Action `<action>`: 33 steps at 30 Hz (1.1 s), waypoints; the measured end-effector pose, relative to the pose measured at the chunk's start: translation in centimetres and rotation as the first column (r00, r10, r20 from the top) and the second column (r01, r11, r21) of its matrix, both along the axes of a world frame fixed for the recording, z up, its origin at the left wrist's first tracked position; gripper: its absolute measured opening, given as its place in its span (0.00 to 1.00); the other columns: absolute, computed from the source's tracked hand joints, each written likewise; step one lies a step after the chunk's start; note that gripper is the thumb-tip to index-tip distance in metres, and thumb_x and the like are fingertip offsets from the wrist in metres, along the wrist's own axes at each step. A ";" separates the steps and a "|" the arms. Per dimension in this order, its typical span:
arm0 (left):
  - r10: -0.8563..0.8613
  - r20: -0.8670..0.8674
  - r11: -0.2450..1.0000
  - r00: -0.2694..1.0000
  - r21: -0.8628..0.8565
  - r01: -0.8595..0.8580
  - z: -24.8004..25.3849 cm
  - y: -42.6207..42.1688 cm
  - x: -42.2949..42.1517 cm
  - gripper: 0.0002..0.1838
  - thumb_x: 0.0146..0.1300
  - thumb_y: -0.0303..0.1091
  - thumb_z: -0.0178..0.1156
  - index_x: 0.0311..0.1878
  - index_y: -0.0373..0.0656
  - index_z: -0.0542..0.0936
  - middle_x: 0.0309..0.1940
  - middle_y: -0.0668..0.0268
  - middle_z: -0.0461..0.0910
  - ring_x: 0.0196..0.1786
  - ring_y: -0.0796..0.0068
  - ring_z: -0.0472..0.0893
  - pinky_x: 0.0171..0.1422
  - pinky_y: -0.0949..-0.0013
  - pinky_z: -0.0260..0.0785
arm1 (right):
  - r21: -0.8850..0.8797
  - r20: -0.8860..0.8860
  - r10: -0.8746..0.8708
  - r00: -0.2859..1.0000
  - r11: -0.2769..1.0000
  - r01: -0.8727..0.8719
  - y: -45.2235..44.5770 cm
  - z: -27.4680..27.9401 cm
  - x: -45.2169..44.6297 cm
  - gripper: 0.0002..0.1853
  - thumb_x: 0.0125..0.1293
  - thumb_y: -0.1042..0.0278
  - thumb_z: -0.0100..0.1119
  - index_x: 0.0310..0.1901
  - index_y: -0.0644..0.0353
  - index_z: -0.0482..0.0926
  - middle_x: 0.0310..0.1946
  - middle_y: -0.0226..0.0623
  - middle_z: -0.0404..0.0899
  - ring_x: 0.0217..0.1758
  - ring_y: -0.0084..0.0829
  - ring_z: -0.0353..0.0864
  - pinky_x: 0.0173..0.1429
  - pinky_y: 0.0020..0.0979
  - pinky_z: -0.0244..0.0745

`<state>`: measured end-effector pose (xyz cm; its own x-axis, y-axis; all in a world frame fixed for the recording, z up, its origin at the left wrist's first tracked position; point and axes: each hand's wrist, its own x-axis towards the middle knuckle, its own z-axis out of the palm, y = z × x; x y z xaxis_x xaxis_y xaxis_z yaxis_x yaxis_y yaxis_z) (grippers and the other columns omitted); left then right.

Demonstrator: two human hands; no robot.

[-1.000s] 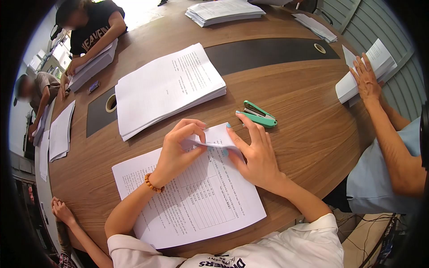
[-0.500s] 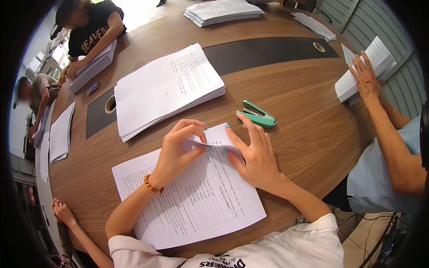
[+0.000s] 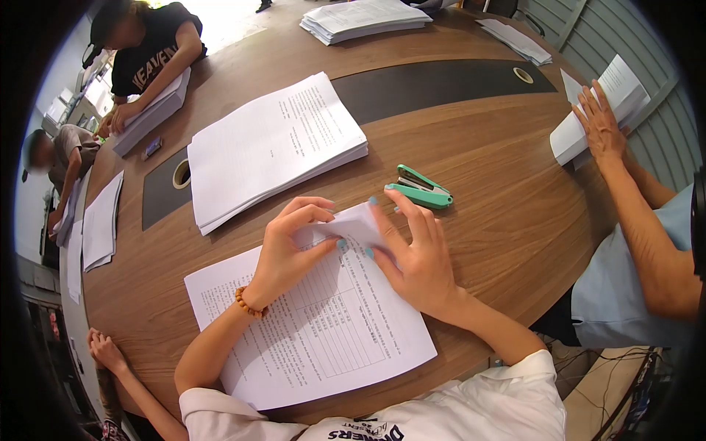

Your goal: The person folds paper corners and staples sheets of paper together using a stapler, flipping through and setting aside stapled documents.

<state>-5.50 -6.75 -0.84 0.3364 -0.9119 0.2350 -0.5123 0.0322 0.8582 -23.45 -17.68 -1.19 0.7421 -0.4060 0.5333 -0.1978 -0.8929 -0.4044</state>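
Printed sheets (image 3: 323, 331) lie in front of me near the table's edge, with text and a ruled table on the top one. My left hand (image 3: 290, 246), a beaded bracelet at its wrist, curls around the sheets' far edge, thumb and fingers on the paper. On the far right corner rests my right hand (image 3: 419, 257), its thumb and forefinger on the paper and its other fingers stretched out. The far edge is slightly raised between both hands. A green stapler (image 3: 421, 188) lies just beyond my right fingertips.
A thick paper stack (image 3: 272, 147) lies beyond my hands. On the right, a person's hands (image 3: 603, 128) hold folded papers (image 3: 570, 140). Another person (image 3: 158, 51) handles a stack at the upper left. Someone's hand (image 3: 108, 351) rests at the lower left. More stacks (image 3: 364, 18) lie at the back.
The raised fold of paper between my hands has flattened, and my thumbs are slightly farther apart. My right hand has shifted slightly left.
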 end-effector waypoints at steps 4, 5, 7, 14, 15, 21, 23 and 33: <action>-0.039 -0.050 0.999 0.998 0.012 0.040 0.2 -0.1 0.1 0.14 0.46 0.22 0.66 0.40 0.36 0.78 0.46 0.63 0.77 0.47 0.73 0.77 0.49 0.72 0.69 | 0.384 0.199 0.090 0.976 0.909 -0.162 -1.2 -1.1 0.4 0.24 0.56 0.75 0.61 0.56 0.63 0.74 0.48 0.43 0.75 0.48 0.38 0.72 0.48 0.35 0.68; -0.040 -0.044 0.999 0.998 0.022 0.041 0.3 -0.1 0.0 0.14 0.47 0.22 0.65 0.40 0.35 0.78 0.45 0.63 0.78 0.46 0.73 0.77 0.49 0.72 0.69 | 0.417 0.226 0.102 0.969 0.889 -0.191 -1.4 -1.1 0.5 0.22 0.57 0.77 0.59 0.56 0.64 0.74 0.41 0.42 0.77 0.43 0.36 0.73 0.44 0.33 0.69; -0.029 -0.024 0.999 0.999 0.023 0.030 0.1 0.0 0.0 0.14 0.49 0.23 0.65 0.42 0.36 0.79 0.45 0.63 0.78 0.46 0.74 0.77 0.48 0.73 0.69 | 0.454 0.250 0.111 0.962 0.864 -0.217 -1.6 -1.3 0.7 0.21 0.58 0.79 0.57 0.56 0.65 0.74 0.34 0.41 0.79 0.37 0.35 0.74 0.40 0.32 0.71; 0.030 -0.101 0.988 0.994 0.155 -0.014 1.5 -0.8 -0.4 0.17 0.59 0.23 0.58 0.53 0.44 0.80 0.39 0.64 0.79 0.36 0.78 0.77 0.39 0.76 0.69 | 0.459 0.241 0.076 0.967 0.869 -0.183 -1.4 -1.2 0.9 0.18 0.60 0.80 0.55 0.53 0.65 0.76 0.26 0.40 0.76 0.30 0.31 0.71 0.33 0.30 0.69; 0.032 -0.104 0.988 0.994 0.157 -0.016 1.3 -0.9 -0.4 0.17 0.59 0.23 0.58 0.53 0.44 0.80 0.39 0.64 0.79 0.36 0.78 0.77 0.39 0.76 0.69 | 0.478 0.237 0.064 0.970 0.861 -0.173 -1.3 -1.1 0.9 0.18 0.60 0.80 0.55 0.53 0.65 0.76 0.26 0.40 0.76 0.30 0.31 0.71 0.33 0.30 0.69; 0.036 0.053 0.999 0.998 0.018 -0.037 -0.2 -1.3 -0.4 0.18 0.59 0.19 0.57 0.52 0.45 0.81 0.35 0.67 0.79 0.35 0.83 0.74 0.37 0.78 0.67 | 0.423 0.231 0.072 0.970 0.891 -0.167 -1.3 -1.5 1.1 0.18 0.60 0.80 0.55 0.54 0.65 0.76 0.27 0.40 0.76 0.31 0.31 0.72 0.34 0.31 0.69; 0.048 0.057 0.999 0.997 -0.018 -0.047 -0.5 -1.4 -0.3 0.17 0.57 0.20 0.59 0.49 0.45 0.82 0.35 0.65 0.81 0.33 0.79 0.76 0.35 0.76 0.69 | 0.413 0.231 0.074 0.970 0.896 -0.167 -1.3 -1.5 1.1 0.18 0.60 0.80 0.55 0.53 0.66 0.76 0.27 0.41 0.75 0.31 0.32 0.72 0.35 0.31 0.70; 0.046 0.045 0.999 0.998 -0.009 -0.046 -0.5 -1.4 -0.4 0.19 0.57 0.18 0.58 0.51 0.45 0.81 0.35 0.67 0.80 0.35 0.81 0.75 0.39 0.78 0.69 | -0.046 -0.252 -0.063 0.966 0.998 0.053 -9.7 -2.6 0.4 0.25 0.58 0.61 0.64 0.53 0.70 0.72 0.51 0.44 0.68 0.52 0.42 0.68 0.53 0.37 0.68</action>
<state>-5.91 -8.11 -1.37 0.3665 -0.8938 0.2584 -0.5518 0.0148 0.8338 -23.05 -27.38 -3.81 0.8306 -0.4351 0.3474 -0.3414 -0.8909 -0.2996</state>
